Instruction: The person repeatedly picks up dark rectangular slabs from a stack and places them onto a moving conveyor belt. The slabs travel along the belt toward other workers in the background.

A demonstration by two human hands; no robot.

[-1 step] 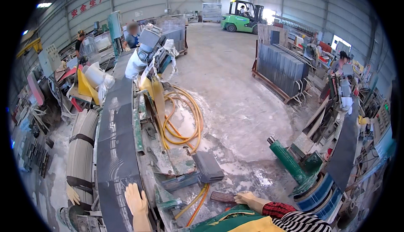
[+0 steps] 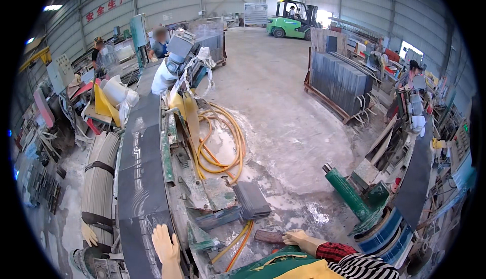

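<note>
My left hand [image 2: 166, 246] lies flat on a long dark belt [image 2: 144, 198] with wet whitish streaks, its fingers stretched out and nothing in them. Low in the view my right hand [image 2: 298, 238] rests at the edge of a green apron [image 2: 271, 264], fingers loosely extended and holding nothing visible. Close to its fingertips is a short brownish strip [image 2: 268, 236]; whether they touch it I cannot tell. Between my hands, a stack of dark flat slabs [image 2: 250, 200] sits on the machine's side.
Coiled yellow-orange hoses [image 2: 238, 147] lie on the wet floor. A green cylindrical machine part [image 2: 347, 193] stands right. Beyond are racked grey slabs [image 2: 336, 81] and a green forklift [image 2: 288, 26]. A strapped ribbed bundle [image 2: 98, 177] and a pale glove [image 2: 89, 234] are left. Several people work farther off.
My left hand has slid very slightly toward me along the belt. The person at the far right has shifted a little. My right hand has stayed in place.
</note>
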